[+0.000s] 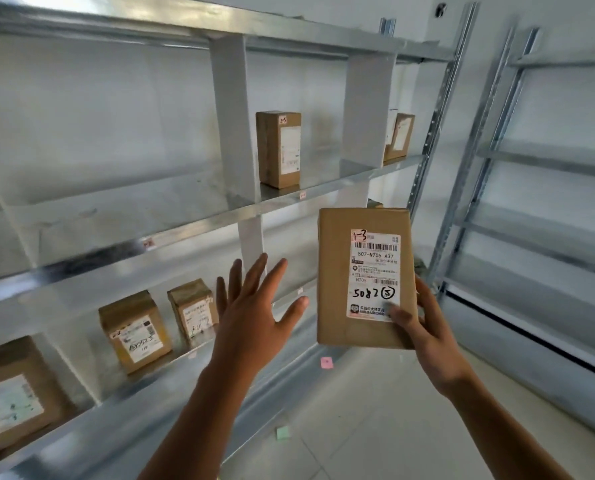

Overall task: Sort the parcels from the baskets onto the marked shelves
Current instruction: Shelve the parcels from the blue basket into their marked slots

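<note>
The brown parcel, upright in mid-air before the metal shelves, looks stiff and light, best taken by its long edges. The right hand grips its lower right corner, thumb on the label; the left hand is spread beside it, holding nothing. The shelf tags are unreadable; the baskets are out of view.

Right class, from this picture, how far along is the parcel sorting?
Done: boxes stand on the middle shelf and lower shelf. In hand: the right hand grips a parcel labelled 1-3; the left hand is open. Left: shelving that parcel; the baskets are out of view, so the rest is unknown.
</note>
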Available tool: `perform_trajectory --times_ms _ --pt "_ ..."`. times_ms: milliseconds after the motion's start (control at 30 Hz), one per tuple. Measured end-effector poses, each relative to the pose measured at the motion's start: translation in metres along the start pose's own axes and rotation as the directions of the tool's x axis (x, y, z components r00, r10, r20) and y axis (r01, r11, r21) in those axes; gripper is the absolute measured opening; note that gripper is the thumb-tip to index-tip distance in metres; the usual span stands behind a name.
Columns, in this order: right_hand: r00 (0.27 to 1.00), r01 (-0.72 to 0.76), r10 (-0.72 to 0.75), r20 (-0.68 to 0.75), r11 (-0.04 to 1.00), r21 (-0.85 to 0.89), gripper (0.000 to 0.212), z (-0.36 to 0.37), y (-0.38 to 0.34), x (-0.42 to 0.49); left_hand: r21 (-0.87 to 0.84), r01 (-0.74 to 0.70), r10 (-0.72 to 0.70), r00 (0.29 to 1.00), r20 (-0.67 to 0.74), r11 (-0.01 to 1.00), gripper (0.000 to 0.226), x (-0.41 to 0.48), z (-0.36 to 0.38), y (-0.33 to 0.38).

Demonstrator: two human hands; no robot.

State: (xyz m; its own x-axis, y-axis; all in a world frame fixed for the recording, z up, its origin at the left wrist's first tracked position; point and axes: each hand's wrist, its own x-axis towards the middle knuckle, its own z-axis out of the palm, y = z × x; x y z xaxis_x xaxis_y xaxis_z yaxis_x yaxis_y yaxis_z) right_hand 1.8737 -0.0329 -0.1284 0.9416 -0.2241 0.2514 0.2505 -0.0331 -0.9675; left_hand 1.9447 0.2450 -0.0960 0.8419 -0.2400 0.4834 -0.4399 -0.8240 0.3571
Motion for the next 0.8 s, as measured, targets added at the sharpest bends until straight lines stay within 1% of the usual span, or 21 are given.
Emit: perform_trajectory --times_ms 133,233,400,567,633,800 --pt "1.0 0.009 -0.009 -0.01 1.0 0.016 0.074 -0.031 0.008 0.045 0.014 -0.021 0.021 1.0 -0.021 1.0 0.079 0.039 0.025 0.013" --pt "0.999 0.032 -0.032 -0.005 0.999 0.007 0.079 -0.06 0.017 0.091 0.027 -0.003 0.004 0.999 -0.049 1.0 0.078 0.069 0.055 0.032" --pt "0.995 0.031 -0.035 0.095 0.999 0.045 0.082 -0.105 0.022 0.164 0.062 0.066 -0.059 0.993 -0.103 0.996 0.089 0.119 0.096 0.081" --pt "0.982 0.05 -0.067 0.177 0.994 0.099 0.076 -0.135 0.015 0.23 0.069 0.139 -0.13 0.984 -0.12 0.988 0.093 0.161 0.12 0.123" --pt "0.972 0.053 -0.079 0.22 0.991 0.12 0.069 -0.14 0.015 0.253 0.056 0.164 -0.157 0.981 -0.11 0.985 0.096 0.176 0.127 0.134" --pt "0.951 0.09 -0.125 0.282 0.987 0.133 0.071 -0.135 0.022 0.313 -0.086 0.222 -0.23 0.969 -0.094 0.971 0.092 0.218 0.141 0.142"
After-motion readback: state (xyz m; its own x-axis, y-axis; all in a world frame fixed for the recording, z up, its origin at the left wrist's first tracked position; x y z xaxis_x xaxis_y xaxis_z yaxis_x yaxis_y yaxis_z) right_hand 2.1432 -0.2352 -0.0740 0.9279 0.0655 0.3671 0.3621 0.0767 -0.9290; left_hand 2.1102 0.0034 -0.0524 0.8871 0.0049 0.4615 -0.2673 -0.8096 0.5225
